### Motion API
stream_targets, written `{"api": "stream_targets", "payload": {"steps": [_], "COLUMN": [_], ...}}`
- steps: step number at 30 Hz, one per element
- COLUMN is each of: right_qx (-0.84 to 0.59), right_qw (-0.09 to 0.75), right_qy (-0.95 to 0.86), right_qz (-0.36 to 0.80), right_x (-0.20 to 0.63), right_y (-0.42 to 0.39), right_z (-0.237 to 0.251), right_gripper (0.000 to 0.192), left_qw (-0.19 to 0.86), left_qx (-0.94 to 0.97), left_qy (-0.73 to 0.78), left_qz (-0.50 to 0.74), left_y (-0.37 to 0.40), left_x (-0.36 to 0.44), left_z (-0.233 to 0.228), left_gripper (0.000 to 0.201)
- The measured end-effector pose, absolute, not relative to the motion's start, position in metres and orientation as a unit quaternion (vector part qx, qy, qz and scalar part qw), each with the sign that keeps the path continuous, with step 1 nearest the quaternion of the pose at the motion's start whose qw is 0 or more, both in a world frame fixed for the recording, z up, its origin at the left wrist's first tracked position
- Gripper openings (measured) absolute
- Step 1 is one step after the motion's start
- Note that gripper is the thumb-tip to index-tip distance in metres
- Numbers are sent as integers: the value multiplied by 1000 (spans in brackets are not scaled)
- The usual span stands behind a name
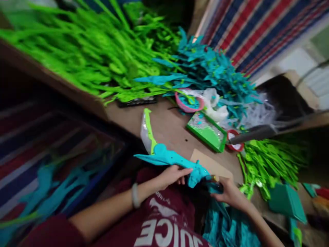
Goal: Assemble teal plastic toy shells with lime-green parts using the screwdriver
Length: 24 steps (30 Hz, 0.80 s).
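My left hand grips a long turquoise foam leaf piece that stretches out to the left over the table edge. My right hand pinches the crumpled right end of that same turquoise piece, next to a small dark object with a yellow tip. A white bracelet sits on my left wrist. More turquoise pieces lie in my lap below my right hand. A brown card rests on the wooden table just beyond my hands.
A large heap of bright green leaves fills the back left, a turquoise heap the back middle. A green tray, a pink bowl, a red tape roll, white plastic bags and more green pieces lie to the right.
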State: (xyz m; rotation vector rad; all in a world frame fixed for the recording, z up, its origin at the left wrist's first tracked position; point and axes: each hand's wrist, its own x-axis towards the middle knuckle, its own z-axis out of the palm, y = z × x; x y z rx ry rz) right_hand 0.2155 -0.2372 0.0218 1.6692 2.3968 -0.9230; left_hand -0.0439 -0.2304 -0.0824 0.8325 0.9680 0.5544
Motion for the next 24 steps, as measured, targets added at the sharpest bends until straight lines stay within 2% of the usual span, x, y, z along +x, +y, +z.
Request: {"api": "stream_targets", "payload": {"steps": [3,6,12,14,17,19,22,24], "right_qx": [501,478,344,287,230,208,183,189], "right_qw": [95,85,-77,-135,-237,-218,-93,-89], "right_qy": [788,820,908,922,919,931,961,961], "right_qz": [-346,-304,-226,-221,-214,-205,-182,-181], "right_x": [221,216,129,86,34,14,2,-2], "right_y": [-224,-208,-172,-162,-146,-137,-125,-117], "right_z": [30,46,64,60,40,23,3,-2], "right_gripper": [42,40,41,46,44,39,39,41], "left_qw": [795,813,816,815,822,828,838,846], "left_qx": [351,329,304,304,313,317,316,311], "left_qy": [410,379,378,383,375,368,357,349], "left_qz": [275,295,314,312,293,280,265,255], "left_y": [-236,-241,-241,-244,-252,-255,-255,-253], "left_x": [-38,-28,-15,-13,-13,-12,-11,-9], "left_z": [-88,-88,-94,-96,-98,-101,-106,-109], "left_gripper": [60,63,65,65,67,67,67,69]}}
